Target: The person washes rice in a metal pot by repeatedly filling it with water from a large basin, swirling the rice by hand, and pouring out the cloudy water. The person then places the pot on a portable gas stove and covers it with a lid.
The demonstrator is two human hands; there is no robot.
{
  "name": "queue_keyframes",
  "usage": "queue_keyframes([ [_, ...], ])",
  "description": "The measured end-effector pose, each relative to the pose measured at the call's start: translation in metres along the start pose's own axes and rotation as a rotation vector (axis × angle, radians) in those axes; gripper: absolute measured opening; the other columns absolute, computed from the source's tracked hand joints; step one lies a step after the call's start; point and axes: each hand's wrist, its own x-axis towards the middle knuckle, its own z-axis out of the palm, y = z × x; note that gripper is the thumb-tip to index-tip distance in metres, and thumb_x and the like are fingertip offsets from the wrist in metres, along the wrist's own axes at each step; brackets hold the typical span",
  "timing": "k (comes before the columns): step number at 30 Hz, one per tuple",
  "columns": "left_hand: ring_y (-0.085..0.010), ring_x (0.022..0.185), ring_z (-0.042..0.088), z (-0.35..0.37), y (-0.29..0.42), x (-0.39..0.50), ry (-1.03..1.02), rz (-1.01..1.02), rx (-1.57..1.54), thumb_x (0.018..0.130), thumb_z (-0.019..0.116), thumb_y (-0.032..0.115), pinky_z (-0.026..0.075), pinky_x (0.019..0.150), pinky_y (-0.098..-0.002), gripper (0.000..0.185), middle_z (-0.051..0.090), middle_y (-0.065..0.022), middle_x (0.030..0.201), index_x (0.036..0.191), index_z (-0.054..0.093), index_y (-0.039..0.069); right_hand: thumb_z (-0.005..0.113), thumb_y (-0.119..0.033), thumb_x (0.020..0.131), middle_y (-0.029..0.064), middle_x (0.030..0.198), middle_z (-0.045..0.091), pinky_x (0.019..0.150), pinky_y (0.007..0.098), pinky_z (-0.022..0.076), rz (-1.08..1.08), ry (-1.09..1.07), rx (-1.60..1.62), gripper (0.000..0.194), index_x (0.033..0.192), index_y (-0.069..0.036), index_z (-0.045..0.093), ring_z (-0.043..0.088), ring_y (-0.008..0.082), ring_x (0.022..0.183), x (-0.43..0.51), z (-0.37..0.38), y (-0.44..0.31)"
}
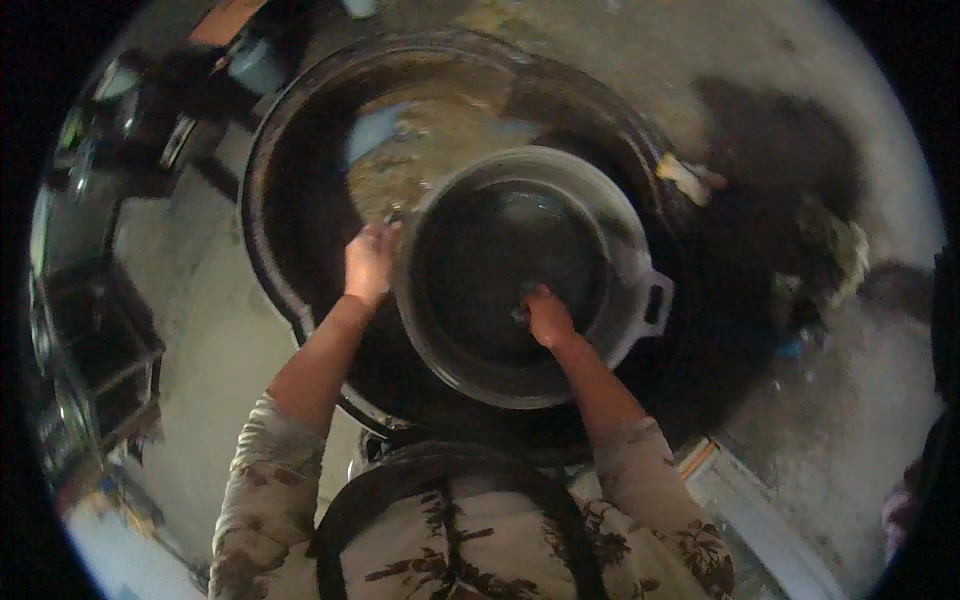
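Note:
A large round metal pot (626, 217) with a loop handle (660, 304) on its right side rests tilted inside a wide dark basin (251, 187). My left hand (367, 259) is closed at the pot's left side, where a handle would be hidden by the fingers. Inside the pot, my right hand (547, 319) is down near the bottom, fingers curled around a small glinting thing (517, 313) too blurred to name. Brownish water (450, 142) with bright reflections lies in the basin beyond the pot.
A pale yellow-white cloth or wrapper (691, 178) sits at the basin's right rim. Dark glass-sided or metal-framed items (97, 330) stand along the left. A grey bucket-like container (255, 66) is at upper left. A long pale board (765, 517) lies at lower right on the wet concrete floor (757, 45).

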Motion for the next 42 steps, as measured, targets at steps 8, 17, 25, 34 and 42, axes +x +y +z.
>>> queue_keyframes([
  [8, -0.0396, 0.075, 0.059, -0.002, 0.0, -0.001, -0.079, -0.246, -0.245, 0.089, 0.051, 0.027, 0.045, 0.066, -0.0422, 0.031, 0.061, -0.0218, 0.078, 0.078, 0.059, 0.0, 0.069, -0.008, 0.07, 0.0143, 0.103, 0.055, 0.084, 0.04, 0.046, 0.289, 0.721, 0.099, 0.025, 0.093, -0.005, 0.06, 0.055, 0.0344, 0.097, -0.16, -0.168, 0.013],
  [17, -0.0357, 0.074, 0.059, -0.002, -0.003, 0.002, -0.004, -0.089, 0.171, 0.091, 0.05, 0.038, 0.044, 0.066, -0.0407, 0.04, 0.062, -0.0189, 0.077, 0.083, 0.061, 0.0, 0.065, -0.015, 0.079, 0.0171, 0.103, 0.059, 0.086, 0.0436, 0.0423, 0.394, 0.844, -0.511, 0.024, 0.096, 0.0, 0.061, 0.054, 0.038, 0.097, -0.143, -0.203, 0.181],
  [25, -0.0353, 0.077, 0.059, -0.001, 0.002, -0.001, 0.012, -0.246, 0.015, 0.092, 0.048, 0.04, 0.045, 0.07, -0.0391, 0.043, 0.063, -0.0193, 0.08, 0.084, 0.063, 0.0, 0.061, -0.027, 0.087, 0.0073, 0.089, 0.062, 0.075, 0.036, 0.0432, 0.617, 0.856, 1.061, 0.028, 0.097, -0.001, 0.063, 0.055, 0.0213, 0.085, -0.112, -0.111, 0.091],
  [34, -0.0351, 0.085, 0.063, -0.019, -0.037, 0.002, -0.278, 0.002, 0.617, 0.088, 0.046, 0.022, 0.051, 0.071, -0.044, 0.024, 0.065, -0.0185, 0.086, 0.091, 0.062, 0.004, 0.07, -0.026, 0.078, -0.002, 0.062, 0.048, 0.052, 0.0268, 0.0316, 0.501, 0.742, 1.234, 0.022, 0.073, -0.007, 0.059, 0.043, 0.0104, 0.057, -0.088, -0.155, 0.054],
  [42, -0.0251, 0.071, 0.059, 0.001, -0.084, 0.005, -0.24, -0.794, -0.737, 0.088, 0.044, 0.058, 0.047, 0.066, -0.0365, 0.059, 0.063, -0.0102, 0.077, 0.092, 0.062, 0.002, 0.067, -0.023, 0.081, -0.0019, 0.06, 0.049, 0.052, 0.0276, 0.0336, 0.239, 1.005, 0.755, 0.028, 0.069, 0.0, 0.056, 0.04, 0.0072, 0.057, -0.105, -0.2, -0.031],
])
